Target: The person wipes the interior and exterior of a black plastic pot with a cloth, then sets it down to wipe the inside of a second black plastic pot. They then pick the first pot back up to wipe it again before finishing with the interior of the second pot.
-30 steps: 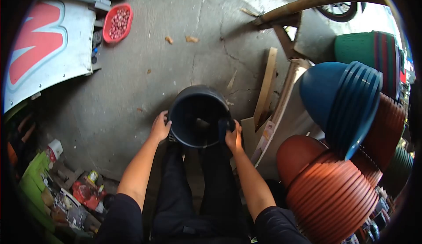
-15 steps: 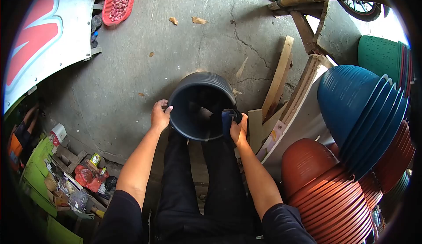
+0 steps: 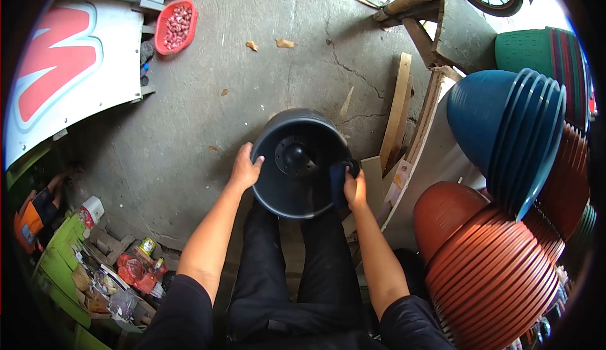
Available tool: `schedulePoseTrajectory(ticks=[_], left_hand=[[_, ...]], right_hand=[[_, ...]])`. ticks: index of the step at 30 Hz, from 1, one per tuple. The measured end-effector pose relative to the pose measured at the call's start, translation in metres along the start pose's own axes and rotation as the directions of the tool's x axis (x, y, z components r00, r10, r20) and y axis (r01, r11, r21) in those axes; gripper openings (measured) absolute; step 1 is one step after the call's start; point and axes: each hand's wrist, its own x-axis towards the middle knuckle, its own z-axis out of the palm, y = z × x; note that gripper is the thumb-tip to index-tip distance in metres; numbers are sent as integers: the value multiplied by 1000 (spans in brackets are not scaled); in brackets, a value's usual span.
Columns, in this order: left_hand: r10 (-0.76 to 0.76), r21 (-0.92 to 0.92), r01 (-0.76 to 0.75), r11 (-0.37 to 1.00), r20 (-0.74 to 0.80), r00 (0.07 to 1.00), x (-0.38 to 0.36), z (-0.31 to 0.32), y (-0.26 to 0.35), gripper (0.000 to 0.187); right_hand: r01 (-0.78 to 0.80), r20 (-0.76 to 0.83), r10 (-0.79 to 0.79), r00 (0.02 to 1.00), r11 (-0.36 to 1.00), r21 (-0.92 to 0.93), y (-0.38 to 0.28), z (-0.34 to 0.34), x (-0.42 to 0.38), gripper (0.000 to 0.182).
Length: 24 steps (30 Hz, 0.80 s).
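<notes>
A black plastic plant pot [image 3: 287, 189] rests between my knees, tilted so that its mouth faces me. Small holes ring the raised centre of its base. My left hand [image 3: 245, 168] grips the pot's left rim, thumb on the inner side. At the right rim my right hand [image 3: 355, 187] is closed on a dark blue cloth [image 3: 339, 183], which hangs against the inside wall. Some of the right fingers are hidden behind the cloth and rim.
Stacked terracotta-coloured pots [image 3: 486, 268], blue pots [image 3: 505, 123] and green pots [image 3: 521, 50] stand at right. Wooden planks [image 3: 396, 110] lean beside a board. A red basket [image 3: 176, 27] of small reddish bulbs sits upper left. A person in orange [image 3: 28, 224] is at far left.
The pot's mouth has tipped further toward me, so its base with holes now shows. My right hand and the cloth have shifted slightly along the right rim. The camera view has moved a little.
</notes>
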Motion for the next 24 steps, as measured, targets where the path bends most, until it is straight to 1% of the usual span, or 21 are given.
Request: schedulePoseTrajectory(ticks=[1,2,3,4,5,6,7,8,10,12,13,14,15,16,17,18,19,20,21,22,24], left_hand=[[82,-15,-83,996,-33,996,-3,-3,3,50],[168,-28,-170,985,-66,984,-8,-6,7,49],[169,-209,-159,965,31,985,-14,-19,22,48],[85,-496,-21,868,106,991,-21,-23,32,49],[88,-620,37,783,170,982,-35,-37,51,49],[106,-723,103,683,238,966,-52,-52,68,50],[167,-746,95,660,269,949,-64,-60,70,60],[210,-785,85,614,266,941,-85,-76,87,49],[303,-801,12,598,240,922,-120,-100,97,57],[350,-842,-11,539,212,912,-163,-126,112,63],[415,-847,-97,523,154,897,-175,-130,106,61],[455,-818,-163,552,131,881,-187,-136,99,68],[484,-824,-179,538,127,866,-207,-147,104,76],[506,-829,-190,527,126,853,-227,-157,106,84],[534,-827,-212,521,122,837,-251,-167,110,84],[557,-834,-268,483,55,829,-275,-176,115,85],[575,-837,-324,440,-14,818,-292,-182,120,85],[595,-836,-339,433,-18,804,-308,-189,119,85],[618,-842,-348,413,-22,786,-322,-193,118,84],[640,-849,-355,392,-26,768,-335,-196,118,84],[672,-859,-348,374,-8,741,-358,-203,119,83]], right_hand=[[-9,-48,7,999,999,-45,-6,-5,-6,31],[2,-42,-5,999,997,-77,-12,-14,-17,35],[47,-31,-48,998,998,-32,-18,-22,-30,37],[96,-26,-96,995,995,14,-24,-30,-43,39],[125,-45,-124,991,991,35,-31,-37,-56,39],[60,-50,-56,997,996,68,-37,-45,-70,42],[-3,-54,8,999,995,102,-42,-52,-86,45],[38,-77,-28,997,991,128,-49,-58,-105,45],[6,-36,2,999,977,215,-58,-72,-147,37],[217,-136,-192,972,954,206,-57,-79,-193,34],[217,-151,-192,970,961,169,-61,-84,-219,33],[207,-165,-185,969,969,132,-62,-89,-247,31],[246,-194,-215,957,958,148,-57,-90,-271,31],[373,-258,-320,912,908,189,-49,-90,-295,31],[487,-321,-409,854,845,220,-39,-88,-319,30],[507,-343,-419,841,831,228,-34,-85,-345,30],[453,-365,-298,882,747,487,-29,-85,-368,32],[378,-343,-177,922,598,707,-30,-84,-396,34],[344,-352,-95,931,547,763,-41,-81,-427,39],[363,-365,-106,925,535,763,-41,-75,-439,39],[412,-444,-47,895,471,780,-41,-56,-456,39]])
